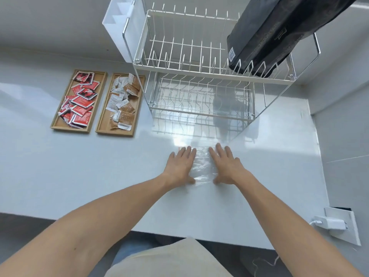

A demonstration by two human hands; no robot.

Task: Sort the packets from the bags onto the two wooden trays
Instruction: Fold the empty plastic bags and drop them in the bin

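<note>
Nearest the person, at the counter's right edge, a white charger (331,224) is plugged into a wall socket plate (348,228).

On the white counter (99,176), in front of the person, a clear plastic bag (202,166) lies flat. It looks empty; it is transparent and hard to read against the glossy surface. The left hand (180,166) rests palm down on the bag's left edge, fingers straight and together, gripping nothing. The right hand (226,166) mirrors it on the bag's right edge, fingers straight and slightly spread, thumb at the bag's near corner. Both hands press the bag flat between them.

Farther back and to the left, two wooden trays sit side by side, just apart. The left tray (60,124) holds a loose pile of red packets (81,100), some with black printing. The right tray (103,128) holds white and brown packets (123,96), overlapping.

Behind the bag stands a two-tier wire dish rack (199,76), its frame mirrored in the counter. A black bag (279,31) leans in the upper tier's right side. A white plastic holder (117,27) hangs on the rack's left end.
</note>
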